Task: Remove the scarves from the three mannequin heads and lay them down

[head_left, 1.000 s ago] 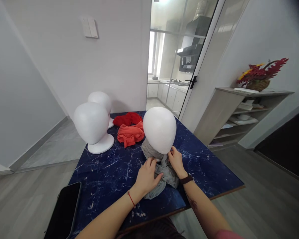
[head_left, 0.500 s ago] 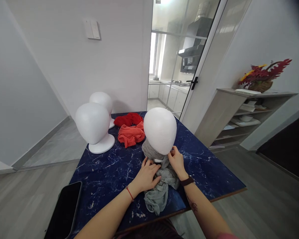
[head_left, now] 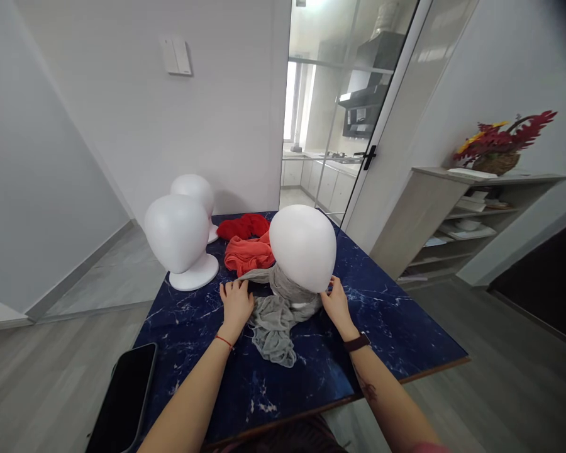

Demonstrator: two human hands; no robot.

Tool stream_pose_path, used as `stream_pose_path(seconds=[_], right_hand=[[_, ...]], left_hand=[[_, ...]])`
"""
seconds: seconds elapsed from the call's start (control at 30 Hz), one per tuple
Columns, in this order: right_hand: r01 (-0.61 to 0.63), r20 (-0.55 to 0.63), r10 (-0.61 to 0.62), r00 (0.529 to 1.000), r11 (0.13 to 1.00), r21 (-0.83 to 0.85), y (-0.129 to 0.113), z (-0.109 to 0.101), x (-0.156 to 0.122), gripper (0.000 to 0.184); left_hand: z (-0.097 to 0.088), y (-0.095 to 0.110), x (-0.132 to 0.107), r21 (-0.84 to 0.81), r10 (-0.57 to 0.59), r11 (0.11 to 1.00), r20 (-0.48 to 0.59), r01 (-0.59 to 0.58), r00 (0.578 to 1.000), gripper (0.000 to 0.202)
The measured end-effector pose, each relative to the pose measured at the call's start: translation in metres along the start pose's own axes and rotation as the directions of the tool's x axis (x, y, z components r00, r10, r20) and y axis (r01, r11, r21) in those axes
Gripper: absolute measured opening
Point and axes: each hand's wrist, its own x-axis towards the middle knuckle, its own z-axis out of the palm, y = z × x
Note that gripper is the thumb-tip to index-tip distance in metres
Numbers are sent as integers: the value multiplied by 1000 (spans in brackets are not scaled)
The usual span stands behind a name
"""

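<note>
A white mannequin head point(head_left: 303, 245) stands upright on the table, with a grey scarf point(head_left: 276, 330) wound around its neck. The scarf's loose bunch lies on the tabletop in front and to the left of the neck. My left hand point(head_left: 236, 307) is closed on a strip of the scarf, which stretches out leftward from the neck. At the right side of the neck, my right hand point(head_left: 336, 305) pinches the scarf just under the head; its fingertips are partly hidden there.
Two more white mannequin heads, a near one point(head_left: 179, 233) and a far one point(head_left: 193, 187), stand at the left. A coral cloth point(head_left: 249, 253) and a red cloth point(head_left: 243, 226) lie behind the scarf. A black phone point(head_left: 122, 396) rests at the table's point(head_left: 387, 333) left front corner.
My left hand has moved left and slightly away from me, drawing a strip of scarf out from the neck. The loose bunch has shifted left. My right hand stays by the neck.
</note>
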Motion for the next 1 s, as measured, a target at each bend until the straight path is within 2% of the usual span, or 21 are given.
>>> stream_pose_path(seconds=[0.07, 0.17, 0.27, 0.33, 0.4, 0.5, 0.57, 0.63, 0.73, 0.83, 0.87, 0.93, 0.97, 1.0], right_hand=[[-42, -1, 42, 999, 998, 48, 2, 1, 3, 54], [-158, 33, 155, 987, 979, 125, 3, -1, 6, 63], [-293, 135, 264, 955, 904, 310, -1, -7, 5, 70], [-403, 285, 301, 910, 803, 440, -5, -14, 3, 75], [-512, 463, 283, 840, 697, 502, -8, -23, 2, 75], [-610, 667, 171, 725, 608, 507, -11, -36, 2, 53], [-634, 719, 150, 679, 613, 472, -13, -44, 6, 29], [-629, 707, 183, 683, 641, 441, -15, -51, 11, 17], [-603, 672, 175, 720, 637, 480, -21, -61, 21, 23], [-608, 702, 107, 704, 603, 517, -26, -74, 38, 33], [-612, 724, 97, 683, 617, 495, -27, -80, 47, 35], [-596, 756, 125, 642, 702, 390, -29, -92, 70, 32], [-562, 747, 164, 644, 763, 318, -31, -98, 85, 28], [-514, 712, 207, 671, 822, 245, -33, -103, 101, 23]], left_hand=[[3, 3, -1, -103, 41, 994, -3, -41, 999, 29], [5, 15, -5, -267, 222, 941, 18, -209, 975, 23], [8, 25, -11, -360, 325, 891, 75, -279, 943, 20], [10, 28, -13, -398, 340, 876, 109, -273, 934, 21], [11, 28, -15, -432, 337, 866, 126, -254, 933, 25], [14, 27, -16, -474, 327, 850, 131, -230, 936, 38], [16, 28, -17, -510, 316, 834, 129, -211, 940, 49], [18, 31, -17, -555, 283, 815, 129, -168, 950, 56], [20, 38, -13, -591, 211, 800, 117, -103, 970, 69], [23, 47, -6, -601, 175, 795, 100, -81, 979, 94], [24, 50, -5, -600, 172, 796, 106, -75, 979, 102], [25, 54, -4, -587, 163, 807, 123, -61, 979, 112], [25, 56, -4, -574, 155, 817, 125, -56, 980, 114], [25, 57, -5, -562, 149, 825, 121, -56, 981, 114]])
